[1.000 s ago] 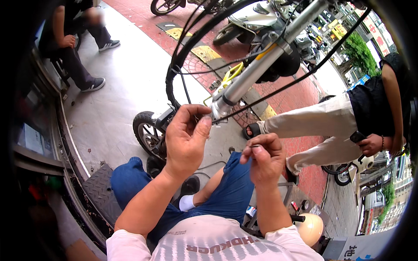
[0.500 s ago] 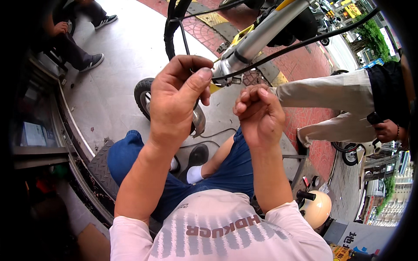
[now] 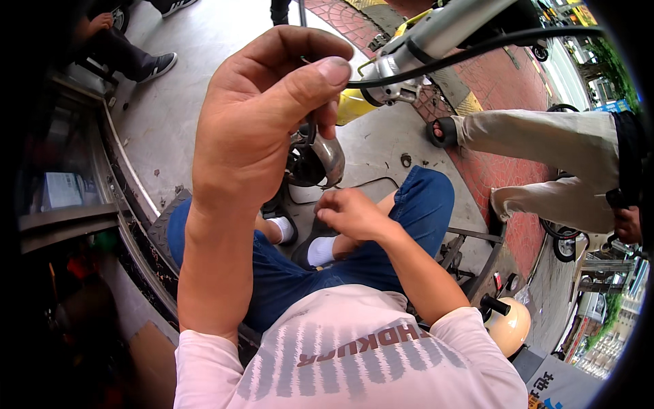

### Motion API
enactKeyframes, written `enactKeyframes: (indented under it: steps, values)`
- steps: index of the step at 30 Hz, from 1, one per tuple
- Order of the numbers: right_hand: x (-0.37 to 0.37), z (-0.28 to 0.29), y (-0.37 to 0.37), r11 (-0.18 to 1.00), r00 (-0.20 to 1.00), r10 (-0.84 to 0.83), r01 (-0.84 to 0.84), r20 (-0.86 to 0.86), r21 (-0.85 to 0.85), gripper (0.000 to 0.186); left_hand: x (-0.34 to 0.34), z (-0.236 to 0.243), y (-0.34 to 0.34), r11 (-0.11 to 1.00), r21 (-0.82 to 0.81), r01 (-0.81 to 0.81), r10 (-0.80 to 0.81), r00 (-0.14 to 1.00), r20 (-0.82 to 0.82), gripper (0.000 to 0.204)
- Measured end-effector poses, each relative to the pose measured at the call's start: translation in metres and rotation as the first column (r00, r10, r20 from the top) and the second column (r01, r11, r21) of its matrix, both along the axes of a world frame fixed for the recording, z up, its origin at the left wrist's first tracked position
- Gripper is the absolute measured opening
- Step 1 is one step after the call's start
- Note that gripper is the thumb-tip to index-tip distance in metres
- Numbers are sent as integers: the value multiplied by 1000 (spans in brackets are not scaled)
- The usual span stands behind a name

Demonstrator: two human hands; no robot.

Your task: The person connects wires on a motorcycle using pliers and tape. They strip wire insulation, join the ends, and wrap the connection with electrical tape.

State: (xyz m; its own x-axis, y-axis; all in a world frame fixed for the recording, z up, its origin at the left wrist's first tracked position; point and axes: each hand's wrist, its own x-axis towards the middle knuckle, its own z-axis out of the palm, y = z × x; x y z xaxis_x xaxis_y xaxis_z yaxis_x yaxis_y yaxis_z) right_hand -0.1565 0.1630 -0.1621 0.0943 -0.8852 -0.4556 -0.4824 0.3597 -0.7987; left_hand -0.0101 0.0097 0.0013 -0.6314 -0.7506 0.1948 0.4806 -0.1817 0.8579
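Note:
My left hand (image 3: 248, 116) is raised in front of me, thumb and fingers pinched on a black cable (image 3: 477, 51). The cable runs right from the thumb tip, across a silver steering tube (image 3: 443, 34) with a metal joint at its lower end. A short dark piece of cable hangs below the same fingers. Lower down, my right hand (image 3: 354, 215) is between my knees, above my shoe, with its fingers curled. What these fingers hold, if anything, is hidden. Just beyond it are a yellow part (image 3: 355, 108) and a rounded shiny metal cover (image 3: 332, 163).
A person in light trousers (image 3: 538, 140) stands to the right on red paving. Another person's dark trouser leg and shoe (image 3: 158, 67) are at far left. Small loose bits and a thin dark cord (image 3: 375, 180) lie on the pale floor. A cream helmet (image 3: 511, 324) is at lower right.
My left hand has come up and closer, still pinching the cable. My right hand has dropped from beside it to between my knees. The view has shifted, and the silver tube appears higher and further right.

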Motion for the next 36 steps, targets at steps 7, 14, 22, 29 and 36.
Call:
enactKeyframes:
  steps: [7, 14, 22, 29, 36]
  values:
    - [52, -235, -1, 927, 795, 352, -368, -494, 68, 22, -3, 13, 8, 992, 127, 4, -2, 1000, -14, 21]
    - [79, -270, 1, 907, 727, 413, -383, -549, 175, 22, -6, 5, 16, 984, 171, -49, 69, 991, -112, 13]
    - [77, -273, -3, 930, 750, 365, -321, -552, 180, 22, -17, -4, 13, 993, 102, -62, 69, 996, -63, 11]
    - [64, -271, -7, 961, 775, 276, -215, -569, 174, 21, -23, 10, 10, 983, 186, -1, 10, 999, -45, 14]
    - [64, -279, -11, 962, 768, 272, -201, -580, 186, 21, -22, 1, 20, 985, 164, -45, 55, 997, -59, 16]
